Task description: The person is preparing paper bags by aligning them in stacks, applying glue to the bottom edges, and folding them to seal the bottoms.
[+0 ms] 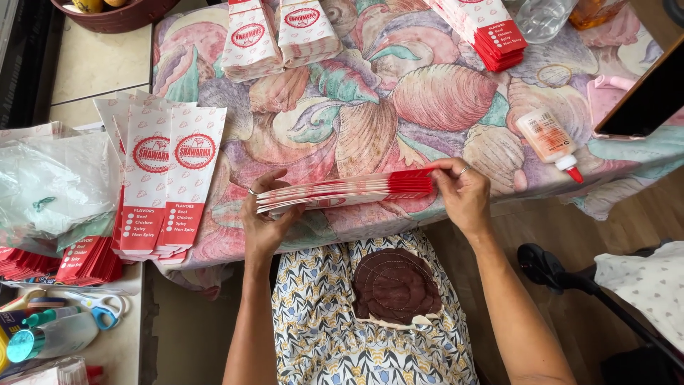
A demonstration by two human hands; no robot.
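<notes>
Both my hands hold a thick stack of flat white-and-red paper bags (342, 192) edge-on at the near edge of the table. My left hand (265, 217) grips the stack's white end, thumb on top. My right hand (463, 194) pinches the red end, a ring on one finger. The stack lies level just above the shell-patterned tablecloth (399, 107).
More paper bags fan out at the left (167, 178), with other piles at the far edge (278, 36) and far right (491, 32). A glue bottle with a red tip (550, 141) lies at the right. Scissors (107, 310) and plastic bags (50, 185) sit on the left side surface.
</notes>
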